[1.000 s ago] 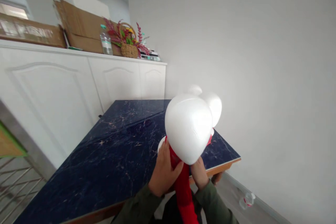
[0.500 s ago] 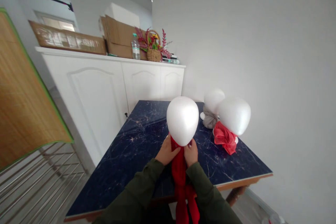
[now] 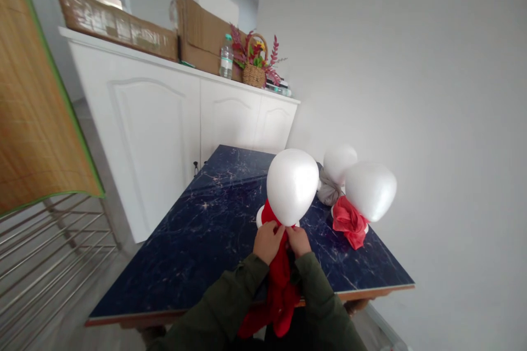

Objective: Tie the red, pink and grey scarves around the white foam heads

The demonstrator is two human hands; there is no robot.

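A white foam head form (image 3: 292, 185) stands on the dark blue marble-look table (image 3: 197, 230) right in front of me. A red scarf (image 3: 278, 285) is wrapped at its neck and hangs down over the table's front edge. My left hand (image 3: 268, 241) and my right hand (image 3: 298, 241) both grip the scarf just under the form, close together. To the right stand two more white foam heads: one (image 3: 370, 189) with a red cloth (image 3: 349, 222) tied at its neck, and one (image 3: 340, 162) behind it with a grey cloth (image 3: 328, 192).
A white cabinet (image 3: 164, 115) runs along the back left, carrying cardboard boxes (image 3: 201, 33), a water bottle (image 3: 226, 57) and a flower basket (image 3: 255, 63). A bamboo mat (image 3: 33, 104) and metal bars (image 3: 45, 258) are at the left. A plain white wall (image 3: 411, 93) fills the right.
The view has drawn back and tilted. My hands have shifted slightly lower on the scarf below the foam head, and more red cloth is bunched over the table edge.
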